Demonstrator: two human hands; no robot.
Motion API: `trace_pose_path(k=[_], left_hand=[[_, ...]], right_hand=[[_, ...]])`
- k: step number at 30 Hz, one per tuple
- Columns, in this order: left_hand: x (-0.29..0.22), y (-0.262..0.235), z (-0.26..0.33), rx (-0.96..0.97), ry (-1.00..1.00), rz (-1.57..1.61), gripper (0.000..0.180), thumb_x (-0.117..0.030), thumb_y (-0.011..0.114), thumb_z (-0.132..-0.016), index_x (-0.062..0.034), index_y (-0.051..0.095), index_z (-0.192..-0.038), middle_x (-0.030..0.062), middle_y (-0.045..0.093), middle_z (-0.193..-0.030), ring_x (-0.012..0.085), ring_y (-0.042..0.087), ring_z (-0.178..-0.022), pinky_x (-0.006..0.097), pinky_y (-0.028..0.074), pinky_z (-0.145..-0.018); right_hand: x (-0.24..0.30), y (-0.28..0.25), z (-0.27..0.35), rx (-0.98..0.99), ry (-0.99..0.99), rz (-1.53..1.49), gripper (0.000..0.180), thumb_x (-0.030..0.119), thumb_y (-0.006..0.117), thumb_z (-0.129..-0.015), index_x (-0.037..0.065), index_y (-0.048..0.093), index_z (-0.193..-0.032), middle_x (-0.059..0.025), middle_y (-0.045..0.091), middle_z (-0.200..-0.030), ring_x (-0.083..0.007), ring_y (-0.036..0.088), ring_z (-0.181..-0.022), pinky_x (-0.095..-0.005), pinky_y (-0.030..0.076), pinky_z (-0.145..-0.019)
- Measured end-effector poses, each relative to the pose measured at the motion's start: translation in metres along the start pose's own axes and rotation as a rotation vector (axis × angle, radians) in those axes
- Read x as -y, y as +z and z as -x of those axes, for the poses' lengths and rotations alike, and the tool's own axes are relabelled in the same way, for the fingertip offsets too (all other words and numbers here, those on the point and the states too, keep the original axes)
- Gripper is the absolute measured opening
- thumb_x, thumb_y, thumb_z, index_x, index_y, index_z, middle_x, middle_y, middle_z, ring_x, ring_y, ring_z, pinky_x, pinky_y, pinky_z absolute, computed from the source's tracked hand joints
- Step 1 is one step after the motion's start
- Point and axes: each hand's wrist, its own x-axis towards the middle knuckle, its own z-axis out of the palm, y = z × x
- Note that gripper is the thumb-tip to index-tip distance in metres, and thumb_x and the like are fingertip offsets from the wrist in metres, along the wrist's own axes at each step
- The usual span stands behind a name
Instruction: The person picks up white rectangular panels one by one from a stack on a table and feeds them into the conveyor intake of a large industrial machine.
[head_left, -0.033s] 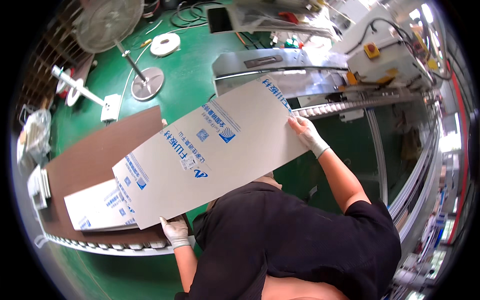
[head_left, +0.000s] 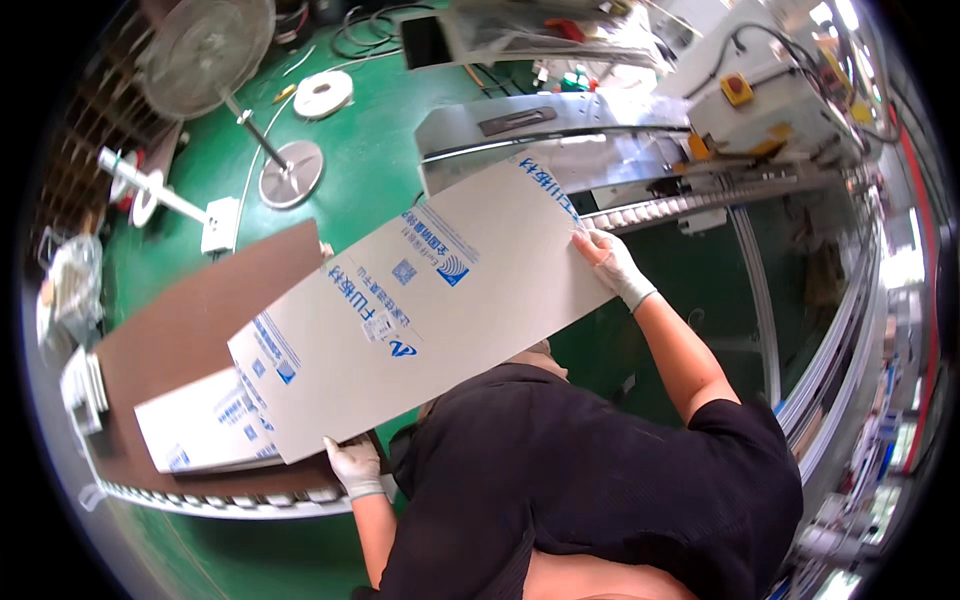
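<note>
A long white panel with blue printing stretches across the space before me, held between both hands. My left hand, in a pale glove, is closed on its near edge close to the left end. Round the panel's right end, my right hand is wrapped, gloved as well, with its fingers partly hidden at the edge. Below the panel's left end lies another white printed panel, partly covered by the first. It rests on a large brown board.
A roller conveyor edge runs under the brown board. Beyond the panel stands a metal machine with a roller track and a red-and-yellow button. A round-based metal stand and a white tape roll are on the green floor.
The whole view has shifted slightly. Both hands keep their hold on the panel, which stays at almost the same tilt.
</note>
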Motion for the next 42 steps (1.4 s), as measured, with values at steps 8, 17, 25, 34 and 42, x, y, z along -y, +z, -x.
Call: trace_pose_path(k=[8, 17, 25, 34, 42], left_hand=[[-0.035, 0.005, -0.019, 0.225, -0.075, -0.081, 0.049, -0.043, 0.041, -0.11, -0.0054, 0.055, -0.138, 0.011, 0.061, -0.138, 0.0291, 0.057, -0.128, 0.046, 0.048, -0.11], [-0.08, -0.005, -0.074, 0.455, -0.227, -0.369, 0.045, -0.044, 0.056, -0.104, -0.012, 0.059, -0.135, 0.005, 0.065, -0.134, 0.0216, 0.061, -0.12, 0.04, 0.053, -0.098], [-0.113, 0.005, -0.069, 0.47, -0.257, -0.649, 0.044, -0.048, 0.055, -0.104, -0.0165, 0.058, -0.135, 0.0043, 0.068, -0.127, 0.0208, 0.064, -0.112, 0.035, 0.055, -0.081], [-0.107, -0.015, -0.102, 0.462, -0.246, -0.645, 0.05, -0.051, 0.055, -0.103, -0.0172, 0.053, -0.141, 0.0062, 0.066, -0.129, 0.0285, 0.062, -0.112, 0.043, 0.052, -0.085], [-0.133, 0.002, -0.041, 0.638, -0.195, -1.335, 0.066, -0.055, 0.045, -0.107, 0.0058, 0.06, -0.126, 0.0171, 0.069, -0.113, 0.0223, 0.064, -0.1, 0.037, 0.052, -0.093]], right_hand=[[-0.003, 0.029, 0.077, -0.227, 0.08, 0.324, 0.053, 0.056, 0.057, -0.097, 0.006, 0.068, -0.108, -0.0234, 0.069, -0.093, -0.0426, 0.066, -0.092, -0.0451, 0.051, -0.08], [-0.075, 0.147, 0.138, -0.617, 0.103, -1.129, 0.037, 0.048, 0.074, -0.09, 0.015, 0.07, -0.105, 0.0041, 0.065, -0.075, -0.0086, 0.056, -0.055, -0.0239, 0.039, -0.047], [0.026, 0.351, 0.155, -0.517, 0.219, -1.278, 0.049, 0.052, 0.067, -0.093, 0.013, 0.068, -0.123, -0.0064, 0.074, -0.108, -0.0195, 0.071, -0.096, -0.0378, 0.057, -0.074], [0.072, 0.358, 0.159, -0.619, 0.24, -1.615, 0.05, 0.044, 0.066, -0.093, 0.004, 0.068, -0.123, -0.0146, 0.074, -0.112, -0.0297, 0.072, -0.096, -0.0442, 0.059, -0.088], [0.099, 0.345, 0.182, -0.656, 0.075, -1.804, 0.049, 0.037, 0.069, -0.093, 0.002, 0.063, -0.127, -0.0152, 0.069, -0.122, -0.0335, 0.066, -0.112, -0.0469, 0.051, -0.104]])
